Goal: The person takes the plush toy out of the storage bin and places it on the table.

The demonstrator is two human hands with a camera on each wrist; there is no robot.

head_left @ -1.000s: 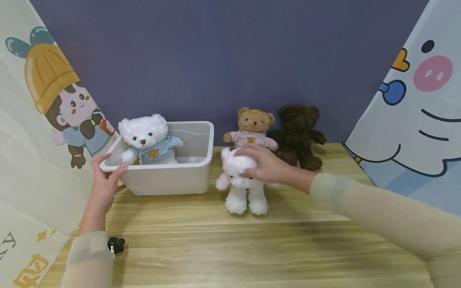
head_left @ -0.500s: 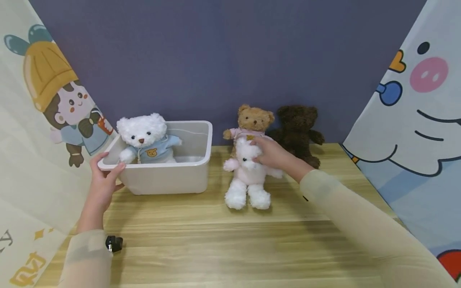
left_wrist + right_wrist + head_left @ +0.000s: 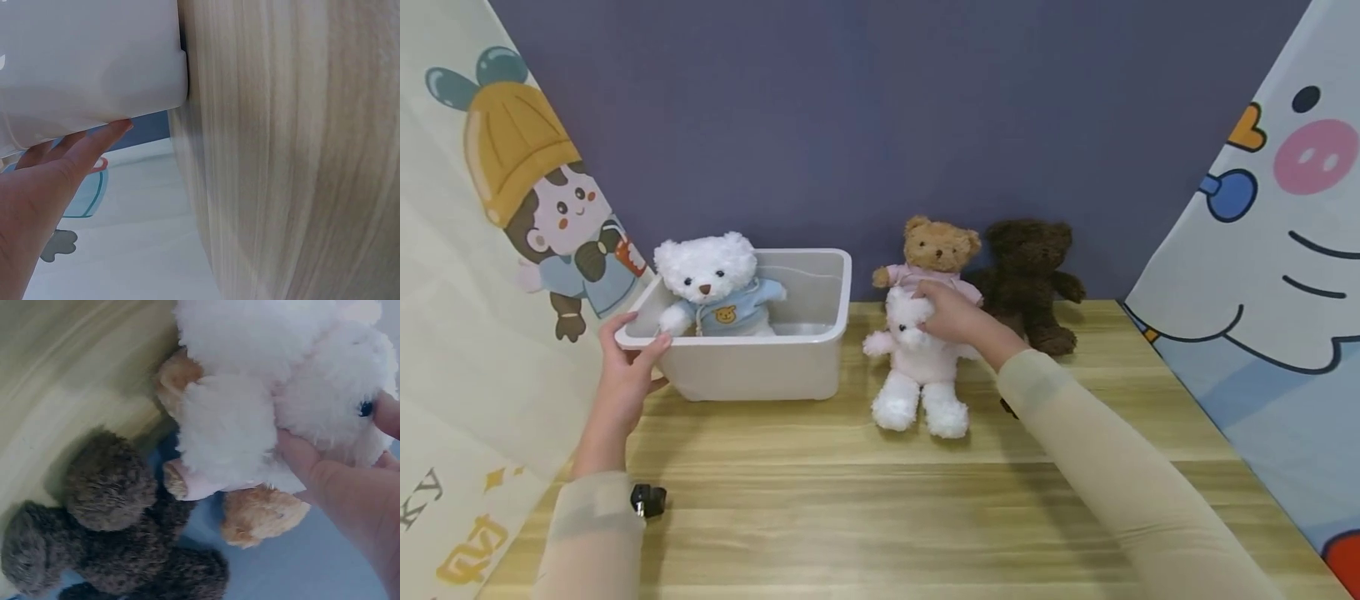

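A white plush toy with a pale pink belly sits on the wooden tabletop, its legs toward the front. My right hand grips its head from the right; in the right wrist view the thumb and fingers sink into the white fur beside a dark eye. At the left, my left hand holds the front left corner of a pale grey plastic bin, thumb over the rim. The left wrist view shows fingers against the bin's wall. Inside the bin sits a white teddy bear in a blue hoodie.
Behind the held plush, a light brown teddy bear in a pink hoodie leans near the dark blue back wall. A dark brown teddy bear sits to its right. Printed fabric panels border both sides of the wooden tabletop.
My right hand has shifted the white and pink plush back toward the light brown bear, leaning it so its belly shows. My left hand keeps its hold on the bin.
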